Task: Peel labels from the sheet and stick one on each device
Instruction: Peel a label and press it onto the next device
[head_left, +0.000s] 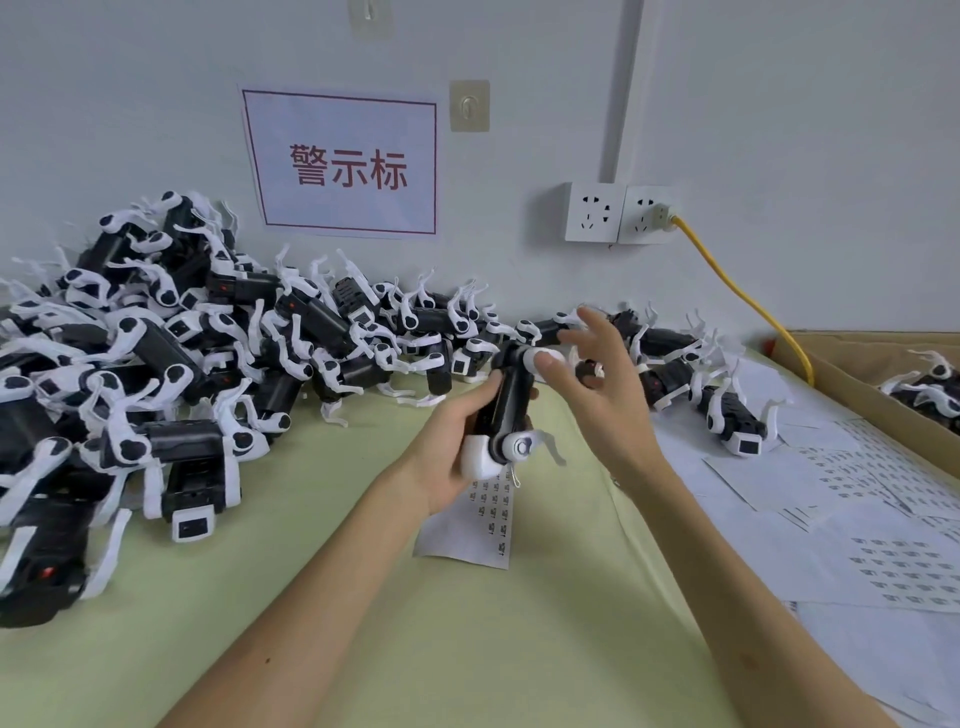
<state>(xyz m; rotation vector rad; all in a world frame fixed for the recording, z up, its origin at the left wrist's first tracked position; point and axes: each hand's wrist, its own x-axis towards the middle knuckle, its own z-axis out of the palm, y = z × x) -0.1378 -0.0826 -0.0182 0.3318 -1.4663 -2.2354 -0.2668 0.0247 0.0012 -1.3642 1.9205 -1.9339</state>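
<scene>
We have one black-and-white device (506, 410) lifted just above the middle of the desk (363, 597). It stands roughly upright, with its white rounded end at the top. Our left hand (452, 447) is wrapped round its black body from the left and grips it firmly. Our right hand (610, 395) comes in from the right with the fingers fanned out and holding nothing, and only the thumb (545, 358) lies flat on the white upper end. We cannot see a label under the thumb, but the pose suggests we are pressing one down on that spot.

Right under the hands lies the label sheet (470, 535), flat on the desk, with columns of small printed labels along its right part.

If the label is seated, the next move is to set this device aside and take one from the heap of devices (171, 353) along the far edge and left side of the desk. We would then peel a fresh label by pinching it at a corner, which calls for a fine fingertip grip.

More label sheets (893, 551) overlap along the right edge. Beyond them, a cardboard box (852, 384) holds a few more devices.
</scene>
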